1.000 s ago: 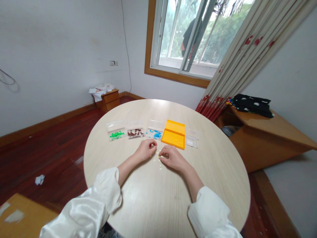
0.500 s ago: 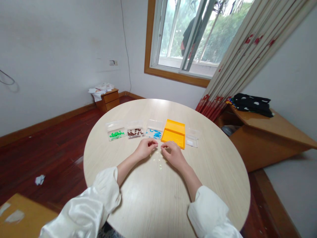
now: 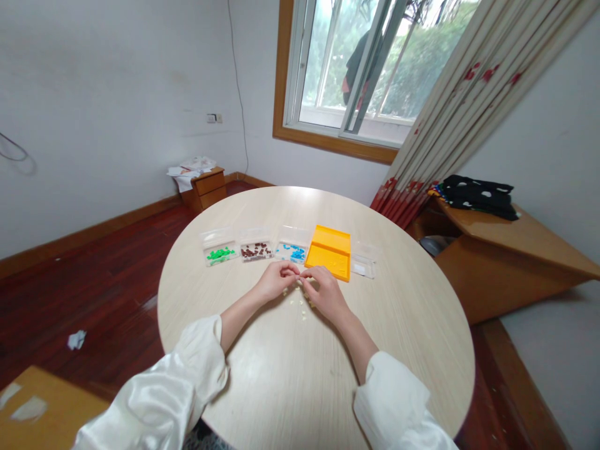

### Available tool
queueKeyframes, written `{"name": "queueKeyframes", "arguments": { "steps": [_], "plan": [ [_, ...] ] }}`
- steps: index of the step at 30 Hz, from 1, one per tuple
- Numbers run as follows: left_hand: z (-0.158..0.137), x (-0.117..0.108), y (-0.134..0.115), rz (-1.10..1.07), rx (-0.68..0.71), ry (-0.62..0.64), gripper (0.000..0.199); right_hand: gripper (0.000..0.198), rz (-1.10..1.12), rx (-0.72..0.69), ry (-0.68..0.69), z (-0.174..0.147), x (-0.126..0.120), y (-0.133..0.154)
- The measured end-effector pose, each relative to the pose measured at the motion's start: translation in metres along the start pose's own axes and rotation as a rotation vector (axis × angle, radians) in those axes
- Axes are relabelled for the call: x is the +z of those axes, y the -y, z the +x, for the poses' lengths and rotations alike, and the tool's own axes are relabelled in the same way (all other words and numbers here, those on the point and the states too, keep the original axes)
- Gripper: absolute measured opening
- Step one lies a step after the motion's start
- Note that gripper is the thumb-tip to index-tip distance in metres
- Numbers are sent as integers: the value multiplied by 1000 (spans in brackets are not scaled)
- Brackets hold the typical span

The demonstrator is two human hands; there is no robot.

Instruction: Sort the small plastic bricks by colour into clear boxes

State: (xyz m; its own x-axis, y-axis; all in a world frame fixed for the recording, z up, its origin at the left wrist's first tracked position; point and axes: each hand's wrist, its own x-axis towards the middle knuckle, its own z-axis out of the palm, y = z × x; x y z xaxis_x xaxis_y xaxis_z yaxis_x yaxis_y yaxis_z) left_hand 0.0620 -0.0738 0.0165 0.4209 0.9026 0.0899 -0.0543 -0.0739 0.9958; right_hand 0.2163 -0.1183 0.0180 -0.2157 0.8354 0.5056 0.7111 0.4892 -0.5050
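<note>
My left hand [image 3: 275, 282] and my right hand [image 3: 327, 294] meet fingertip to fingertip over the table, each closed in a pinch. Whatever lies between the fingertips is too small to make out. Several tiny pale yellow pieces [image 3: 304, 317] are scattered on the tabletop just below and between the hands. Beyond my right hand lies a yellow plastic case [image 3: 330, 239] with its lid raised. Farther from my left hand, clear boxes with raised lids hold green pieces [image 3: 220, 255], brown pieces [image 3: 255, 251] and blue pieces [image 3: 297, 252].
The round wooden table [image 3: 276, 387] fills the middle. Right of the yellow case sits another clear box [image 3: 370, 269] with something white inside. Folded dark cloth [image 3: 478, 197] rests on a tilted wooden cabinet [image 3: 510, 269] at right. Beyond the window [image 3: 323, 69] a person is partly visible.
My right hand has moved slightly left, so its fingertips now touch those of my left hand. My left hand has stayed nearly in place.
</note>
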Motion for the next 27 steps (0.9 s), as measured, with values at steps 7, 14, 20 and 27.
{"name": "queueKeyframes", "arguments": {
  "steps": [7,14,20,27],
  "plan": [
    [-1,-1,0,24,-12,26,16,10,-12,-2,26,0,0,1],
    [-2,1,-1,-10,-14,49,15,10,-61,15,67,1,2,-1],
    [-4,3,-7,-33,-46,8,17,11,-64,15,55,2,1,0],
    [-5,5,-11,-42,-91,-9,19,14,-64,24,45,1,5,-5]
  ]
}}
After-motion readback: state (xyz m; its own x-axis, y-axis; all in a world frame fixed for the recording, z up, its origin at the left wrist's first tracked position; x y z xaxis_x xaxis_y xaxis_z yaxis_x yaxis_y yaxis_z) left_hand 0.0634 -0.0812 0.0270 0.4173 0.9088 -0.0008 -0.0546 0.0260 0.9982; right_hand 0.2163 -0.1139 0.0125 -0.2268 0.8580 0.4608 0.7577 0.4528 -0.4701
